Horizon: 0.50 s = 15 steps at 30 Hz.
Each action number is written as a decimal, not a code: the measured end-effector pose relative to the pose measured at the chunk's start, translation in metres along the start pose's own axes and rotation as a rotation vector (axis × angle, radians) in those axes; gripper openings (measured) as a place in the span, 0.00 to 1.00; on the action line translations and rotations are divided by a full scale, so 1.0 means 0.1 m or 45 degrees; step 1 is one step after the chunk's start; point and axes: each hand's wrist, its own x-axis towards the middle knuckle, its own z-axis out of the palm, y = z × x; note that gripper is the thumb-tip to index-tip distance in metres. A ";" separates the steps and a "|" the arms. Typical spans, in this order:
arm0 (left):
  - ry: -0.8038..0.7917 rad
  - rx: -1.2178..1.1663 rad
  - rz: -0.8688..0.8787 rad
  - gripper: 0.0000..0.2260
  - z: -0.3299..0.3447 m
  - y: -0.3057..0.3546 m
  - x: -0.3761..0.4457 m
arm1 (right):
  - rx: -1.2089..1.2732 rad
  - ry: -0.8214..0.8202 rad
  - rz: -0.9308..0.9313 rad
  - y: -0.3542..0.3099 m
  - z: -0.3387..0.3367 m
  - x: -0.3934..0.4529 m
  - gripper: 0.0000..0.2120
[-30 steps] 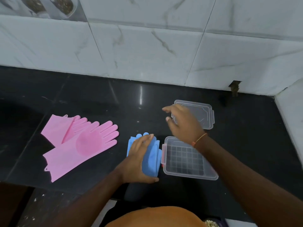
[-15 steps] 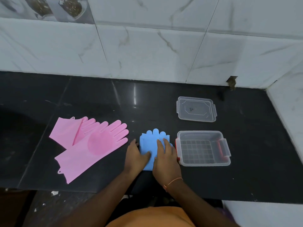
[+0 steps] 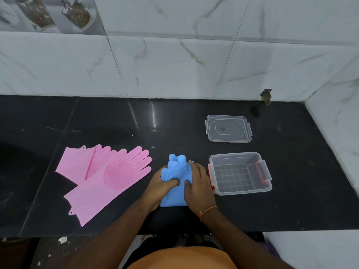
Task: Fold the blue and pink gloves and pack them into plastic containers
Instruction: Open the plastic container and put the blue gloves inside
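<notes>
- Both hands on the blue gloves point(image 3: 175, 178), folded into one bundle on the black countertop point(image 3: 116, 121), at the near edge.
- Left hand point(image 3: 162, 188) grasping the left edge of the bundle, thumb laid over the top of the blue material, the other fingers curled at its side.
- Right hand point(image 3: 198, 186) grasping the right edge, thumb pressed on top, fingers wrapped over the far right corner where a fold stands up.
- Long axis of the bundle running away from the body: blue fingertips at the far end beyond the grip, cuff at the near end between the two wrists.
- Just to the right of the grip, nearly touching the right hand: open plastic container point(image 3: 240, 172), clear, with red latches and a grid on its floor, nothing inside.
- Long side of the container lying across, so at about a right angle to the bundle; probably a short carry to the right, and maybe a quarter turn or one more fold to fit.
- Right hand nearer to the container.
- Beyond the container, well apart from the grip: clear lid point(image 3: 228, 129), flat on the counter.
- To the left of the grip, near but not touching: pink gloves point(image 3: 108, 175), flat, one partly over the other, not yet folded.
</notes>
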 end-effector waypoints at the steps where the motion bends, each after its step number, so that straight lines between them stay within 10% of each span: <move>1: 0.001 -0.116 -0.004 0.18 -0.02 0.01 -0.03 | 0.020 0.023 -0.038 -0.03 -0.01 -0.01 0.28; 9: 0.021 -0.777 0.093 0.23 0.04 0.34 -0.17 | 0.326 0.313 -0.156 -0.20 -0.36 0.03 0.37; 15: -0.072 -1.114 0.091 0.16 0.46 0.64 -0.21 | 1.021 0.347 0.338 -0.27 -0.79 0.06 0.44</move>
